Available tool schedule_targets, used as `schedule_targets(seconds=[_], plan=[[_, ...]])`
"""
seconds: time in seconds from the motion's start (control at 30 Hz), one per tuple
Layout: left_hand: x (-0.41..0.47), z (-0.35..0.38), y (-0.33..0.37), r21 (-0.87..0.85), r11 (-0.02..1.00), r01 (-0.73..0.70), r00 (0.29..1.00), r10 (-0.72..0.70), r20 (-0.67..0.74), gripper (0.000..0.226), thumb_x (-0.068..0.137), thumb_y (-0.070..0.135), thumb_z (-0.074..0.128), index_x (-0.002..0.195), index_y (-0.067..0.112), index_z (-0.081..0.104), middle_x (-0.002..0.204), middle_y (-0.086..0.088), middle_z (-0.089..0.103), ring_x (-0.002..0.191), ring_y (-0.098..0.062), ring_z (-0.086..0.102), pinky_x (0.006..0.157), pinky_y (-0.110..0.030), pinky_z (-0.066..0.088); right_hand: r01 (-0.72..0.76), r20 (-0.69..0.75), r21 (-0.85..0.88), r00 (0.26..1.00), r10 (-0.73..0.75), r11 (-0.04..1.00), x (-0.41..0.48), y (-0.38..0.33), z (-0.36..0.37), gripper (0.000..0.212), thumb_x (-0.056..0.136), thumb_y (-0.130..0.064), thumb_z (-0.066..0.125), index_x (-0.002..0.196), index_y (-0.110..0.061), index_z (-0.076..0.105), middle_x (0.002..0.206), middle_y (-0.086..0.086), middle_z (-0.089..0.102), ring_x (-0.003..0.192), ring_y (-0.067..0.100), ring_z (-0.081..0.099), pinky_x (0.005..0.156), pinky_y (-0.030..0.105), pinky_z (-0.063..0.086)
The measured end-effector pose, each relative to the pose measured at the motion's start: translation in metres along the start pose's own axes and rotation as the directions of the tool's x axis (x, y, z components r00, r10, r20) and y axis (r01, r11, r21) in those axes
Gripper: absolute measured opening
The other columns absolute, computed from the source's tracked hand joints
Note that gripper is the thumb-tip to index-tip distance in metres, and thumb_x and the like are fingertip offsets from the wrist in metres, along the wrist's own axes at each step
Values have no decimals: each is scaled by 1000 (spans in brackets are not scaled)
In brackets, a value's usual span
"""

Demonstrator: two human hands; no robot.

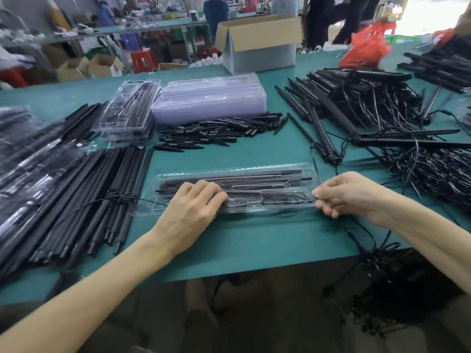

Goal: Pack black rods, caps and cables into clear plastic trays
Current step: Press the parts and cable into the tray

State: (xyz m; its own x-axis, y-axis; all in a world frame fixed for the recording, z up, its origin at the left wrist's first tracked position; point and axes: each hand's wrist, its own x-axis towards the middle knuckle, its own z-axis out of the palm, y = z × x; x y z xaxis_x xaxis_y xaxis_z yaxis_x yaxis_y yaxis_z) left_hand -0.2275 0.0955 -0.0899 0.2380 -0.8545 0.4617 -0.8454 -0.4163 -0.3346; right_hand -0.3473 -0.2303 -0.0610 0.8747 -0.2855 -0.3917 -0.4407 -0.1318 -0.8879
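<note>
1. The tray (pixel 254 171) lies near the middle of the table's (pixel 254 240) near edge. It has rods (pixel 229 178) in its far channels and a coiled cable (pixel 293 198) in its near right pocket.
2. Our left hand (pixel 193 207) sits on the tray's near left part with fingers bent and tips pressing down. We cannot tell whether it pinches anything beneath.
3. Our right hand (pixel 349 197) pinches the tray's right end, fingers curled under and thumb on top.
4. Risk: the tray is thin plastic. We judge that hard pressure from the left fingers could buckle a channel and pop the rods out.
5. Risk: the cable looks loosely coiled. A loop that rides over the pocket wall would likely keep the tray from nesting or closing.
6. Risk: a loose cord (pixel 367 240) trails from beside the right hand over the table's near edge. If it is snagged when the tray is lifted, it could drag the contents out.
7. Risk: the bundle of spare rods (pixel 107 194) lies just beside the tray's left end. Sliding the tray that way may knock them.
8. The caps (pixel 216 131) are heaped well beyond the tray. We cannot see whether one is already seated, so a missing cap is possible.
</note>
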Motion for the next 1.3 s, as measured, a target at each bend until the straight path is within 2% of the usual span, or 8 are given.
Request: schedule_targets(seconds=[0.17, 0.27, 0.33, 0.4, 0.5, 0.67, 0.9, 1.3], plan=[[8, 6, 5, 36, 999, 0, 999, 2, -44, 13, 100, 2, 54, 104, 5, 66, 100, -10, 63, 86, -30, 60, 72, -40, 47, 28, -2, -51, 1000, -28, 998, 0, 1, 1, 15, 94, -8, 66, 93, 7, 66, 74, 15, 71, 50, 15, 59, 43, 21, 46], [12, 6, 3, 27, 999, -43, 997, 45, -63, 19, 101, 1, 49, 100, 5, 67, 96, -9, 65, 83, -29, 61, 71, -40, 49, 64, -74, -355, 993, -97, 933, -5, -7, 8, 26, 98, -17, 61, 84, 3, 64, 71, 13, 72, 49, 17, 60, 42, 23, 43], [14, 5, 1, 11, 998, -55, 995, 56, -86, 17, 100, 0, 52, 99, 5, 69, 94, -9, 66, 82, -29, 63, 71, -41, 51, 12, -198, -768, 947, -255, 640, -11, -10, 16, 35, 100, -30, 57, 87, 2, 59, 84, 16, 70, 67, 28, 62, 56, 30, 45], [15, 4, -1, -4, 999, -53, 994, 53, -98, 12, 97, 1, 59, 100, 5, 70, 94, -9, 68, 83, -29, 65, 72, -41, 53, -14, -186, -961, 770, -610, 275, -19, -13, 32, 32, 99, -34, 57, 93, -3, 57, 98, 14, 57, 86, 30, 51, 69, 36, 42], [19, 0, -4, -40, 998, -41, 995, 38, -87, 10, 92, 2, 69, 101, 6, 71, 97, -8, 70, 85, -28, 67, 73, -41, 54, 334, 89, -938, 496, -864, 96, -32, -25, 71, 28, 95, -35, 60, 102, -9, 67, 103, 8, 57, 93, 28, 52, 82, 39, 42], [23, -10, -8, -38, 999, -20, 996, 17, -92, 5, 91, 9, 71, 96, 7, 72, 92, -6, 70, 79, -28, 67, 65, -41, 54, 498, 326, -867, 572, -753, 4, -13, -24, 124, 32, 93, -30, 64, 122, -17, 57, 117, -1, 55, 110, 21, 51, 98, 34, 38], [22, -9, 1, 30, 999, -29, 995, 31, -89, 19, 102, 15, 56, 90, 10, 69, 86, -5, 66, 76, -26, 63, 66, -40, 51, 395, 299, -912, 461, -836, -108, 9, -17, 134, 18, 77, 5, 64, 89, -8, 60, 89, 9, 57, 83, 27, 53, 74, 37, 50], [21, -8, 5, 44, 997, -56, 987, 62, -145, 19, 95, 15, 63, 76, 10, 59, 73, -6, 55, 64, -26, 52, 57, -39, 45, 483, 317, -864, 305, -898, -141, 9, -20, 133, 21, 66, 9, 69, 70, -7, 56, 75, 11, 57, 67, 28, 54, 60, 37, 49]])
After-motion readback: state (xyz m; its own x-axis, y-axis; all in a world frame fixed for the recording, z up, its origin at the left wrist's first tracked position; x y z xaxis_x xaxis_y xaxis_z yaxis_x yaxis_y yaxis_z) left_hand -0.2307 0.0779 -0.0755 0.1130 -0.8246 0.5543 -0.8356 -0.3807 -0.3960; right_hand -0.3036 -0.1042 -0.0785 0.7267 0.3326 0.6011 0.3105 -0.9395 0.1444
